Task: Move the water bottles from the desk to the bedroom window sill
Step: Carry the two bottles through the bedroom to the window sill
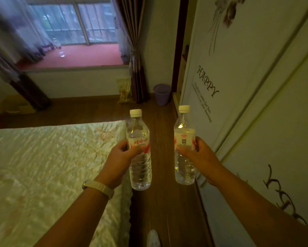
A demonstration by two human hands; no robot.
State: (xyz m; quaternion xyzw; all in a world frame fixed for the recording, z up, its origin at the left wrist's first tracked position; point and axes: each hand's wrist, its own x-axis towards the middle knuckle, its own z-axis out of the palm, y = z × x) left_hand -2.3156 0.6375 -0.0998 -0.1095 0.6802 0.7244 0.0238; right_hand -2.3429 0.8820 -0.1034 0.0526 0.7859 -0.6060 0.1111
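My left hand [120,160] grips a clear water bottle [139,168] with a white cap and a red-lettered label, held upright over the wooden floor. My right hand [201,157] grips a second clear water bottle [184,125] with a white cap, also upright. Both bottles are held out in front of me, side by side and apart. The red window sill [89,56] lies ahead at the upper left, under the window. On it, near the left curtain, stand what look like one or two clear bottles [59,48], blurred.
A bed with a pale quilt [47,166] fills the left. A white wardrobe with lettering [238,104] lines the right. Between them runs a strip of wooden floor [165,202]. A purple bin [161,94] and a yellow bag [124,90] stand under the sill by the dark curtain [135,50].
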